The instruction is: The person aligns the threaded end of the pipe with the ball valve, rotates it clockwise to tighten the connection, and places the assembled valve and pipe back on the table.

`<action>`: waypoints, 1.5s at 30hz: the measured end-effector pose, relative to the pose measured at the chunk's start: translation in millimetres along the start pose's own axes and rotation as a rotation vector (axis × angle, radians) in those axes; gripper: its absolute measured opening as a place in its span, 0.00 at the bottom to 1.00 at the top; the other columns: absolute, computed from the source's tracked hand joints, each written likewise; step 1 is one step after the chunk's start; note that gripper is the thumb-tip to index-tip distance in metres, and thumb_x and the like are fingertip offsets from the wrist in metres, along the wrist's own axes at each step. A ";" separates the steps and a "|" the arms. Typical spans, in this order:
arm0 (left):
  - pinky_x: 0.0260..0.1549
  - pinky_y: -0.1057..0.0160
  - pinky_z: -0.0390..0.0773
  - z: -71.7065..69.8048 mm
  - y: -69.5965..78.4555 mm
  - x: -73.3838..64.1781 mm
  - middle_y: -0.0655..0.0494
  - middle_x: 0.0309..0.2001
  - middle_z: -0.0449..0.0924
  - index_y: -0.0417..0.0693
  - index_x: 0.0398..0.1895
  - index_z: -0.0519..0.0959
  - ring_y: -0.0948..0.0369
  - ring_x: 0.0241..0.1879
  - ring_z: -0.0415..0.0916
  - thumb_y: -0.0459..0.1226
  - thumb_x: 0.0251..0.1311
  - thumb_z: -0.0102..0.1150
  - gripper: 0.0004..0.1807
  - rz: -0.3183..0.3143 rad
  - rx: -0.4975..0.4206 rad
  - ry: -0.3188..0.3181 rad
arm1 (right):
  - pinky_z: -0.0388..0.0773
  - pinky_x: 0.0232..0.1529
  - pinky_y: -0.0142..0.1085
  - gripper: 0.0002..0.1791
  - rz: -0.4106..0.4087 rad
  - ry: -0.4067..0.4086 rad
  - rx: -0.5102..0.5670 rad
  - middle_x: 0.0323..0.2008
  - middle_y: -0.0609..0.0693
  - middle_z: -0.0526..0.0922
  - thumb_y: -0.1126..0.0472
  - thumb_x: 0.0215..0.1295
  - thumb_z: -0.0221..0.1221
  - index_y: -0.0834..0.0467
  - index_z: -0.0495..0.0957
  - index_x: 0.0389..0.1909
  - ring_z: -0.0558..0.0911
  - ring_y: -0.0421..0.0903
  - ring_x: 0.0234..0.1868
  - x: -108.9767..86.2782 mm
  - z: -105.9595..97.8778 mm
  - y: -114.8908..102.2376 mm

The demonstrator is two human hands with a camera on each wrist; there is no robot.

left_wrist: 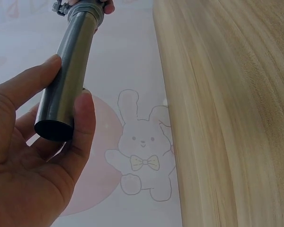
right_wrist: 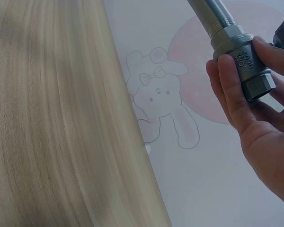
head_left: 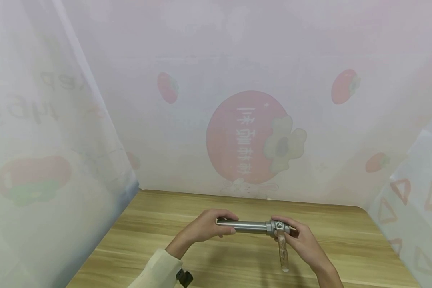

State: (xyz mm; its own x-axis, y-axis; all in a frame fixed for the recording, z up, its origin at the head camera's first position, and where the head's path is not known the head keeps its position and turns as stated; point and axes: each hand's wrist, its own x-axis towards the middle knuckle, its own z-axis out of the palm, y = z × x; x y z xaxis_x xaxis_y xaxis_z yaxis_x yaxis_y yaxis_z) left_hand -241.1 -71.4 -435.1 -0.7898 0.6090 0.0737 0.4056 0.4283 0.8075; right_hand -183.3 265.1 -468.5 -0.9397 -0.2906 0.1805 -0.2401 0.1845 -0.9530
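Note:
A shiny metal pipe point(head_left: 250, 227) is joined at its right end to a ball valve point(head_left: 272, 228), and both are held level above the table. My left hand point(head_left: 209, 227) grips the pipe near its free end, thumb on one side and fingers on the other. In the left wrist view the pipe's open round end point(left_wrist: 54, 130) faces the palm. My right hand point(head_left: 304, 240) holds the valve body; raised lettering and a hex end point(right_wrist: 259, 86) show in the right wrist view. The valve's lever handle point(head_left: 283, 252), in brownish wrapping, points toward me.
Under the hands lies a wood-grain table point(head_left: 158, 224). Pale curtains with fruit prints hang behind it point(head_left: 187, 132) and along the left point(head_left: 57, 140) and right sides. A small black device point(head_left: 184, 277) sits at the left sleeve's cuff.

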 end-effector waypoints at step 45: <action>0.34 0.63 0.90 1.1 -2.9 -0.9 0.56 0.51 0.90 0.52 0.60 0.87 0.57 0.45 0.87 0.46 0.76 0.69 0.16 0.001 -0.042 0.005 | 0.90 0.54 0.38 0.27 -0.016 -0.004 -0.012 0.64 0.74 0.76 0.61 0.83 0.61 0.66 0.73 0.76 0.90 0.45 0.53 0.0 -0.3 1.3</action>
State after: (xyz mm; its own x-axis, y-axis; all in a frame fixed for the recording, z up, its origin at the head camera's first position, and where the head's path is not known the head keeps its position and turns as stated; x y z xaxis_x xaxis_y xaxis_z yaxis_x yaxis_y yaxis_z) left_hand -241.1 -72.4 -438.2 -0.7916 0.6062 0.0772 0.3870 0.3995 0.8310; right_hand -183.7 265.7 -469.7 -0.9345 -0.2977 0.1950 -0.2583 0.1907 -0.9471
